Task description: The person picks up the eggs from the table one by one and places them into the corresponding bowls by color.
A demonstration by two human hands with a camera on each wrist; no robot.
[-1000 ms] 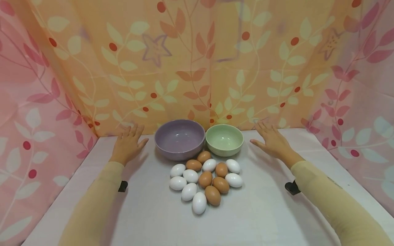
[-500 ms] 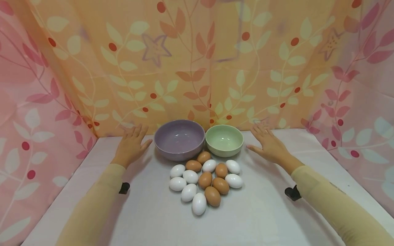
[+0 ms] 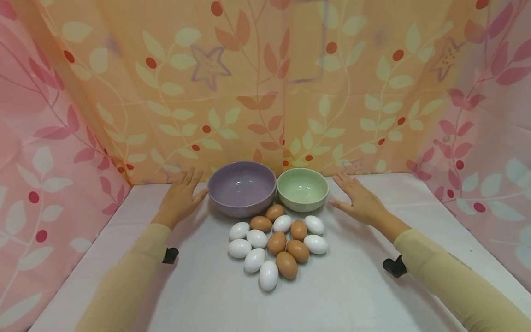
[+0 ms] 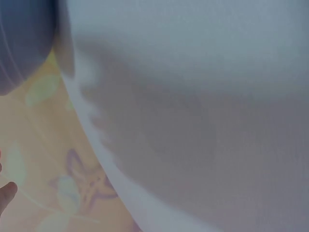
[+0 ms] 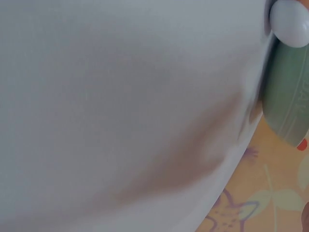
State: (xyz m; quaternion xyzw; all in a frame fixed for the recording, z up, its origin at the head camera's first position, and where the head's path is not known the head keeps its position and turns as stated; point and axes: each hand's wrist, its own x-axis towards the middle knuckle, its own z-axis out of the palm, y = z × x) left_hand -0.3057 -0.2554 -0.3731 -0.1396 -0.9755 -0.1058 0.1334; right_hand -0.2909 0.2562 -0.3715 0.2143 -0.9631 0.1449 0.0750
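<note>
Purple bowl [image 3: 242,184] stands upright at the far edge of the white table [image 3: 340,295], and to its right, rims all but meeting, sits the smaller green bowl [image 3: 302,186]. Just left of the purple one I see the person's left hand [image 3: 179,197], fingers straight, thumb tip right by the bowl's side; whether they touch, I can't tell. To the right of the green bowl, the right hand [image 3: 360,201] reaches in with straight fingers too, its thumb near the rim. On the near side of the bowls lie eight white eggs [image 3: 256,238] and six brown eggs [image 3: 277,243], mixed in a loose wedge that narrows toward the near side. Beige sleeves [image 3: 124,281] cover both arms. Orange cloth [image 3: 265,83] printed with leaves hangs behind, with pink cloth [image 3: 41,152] at left and right
</note>
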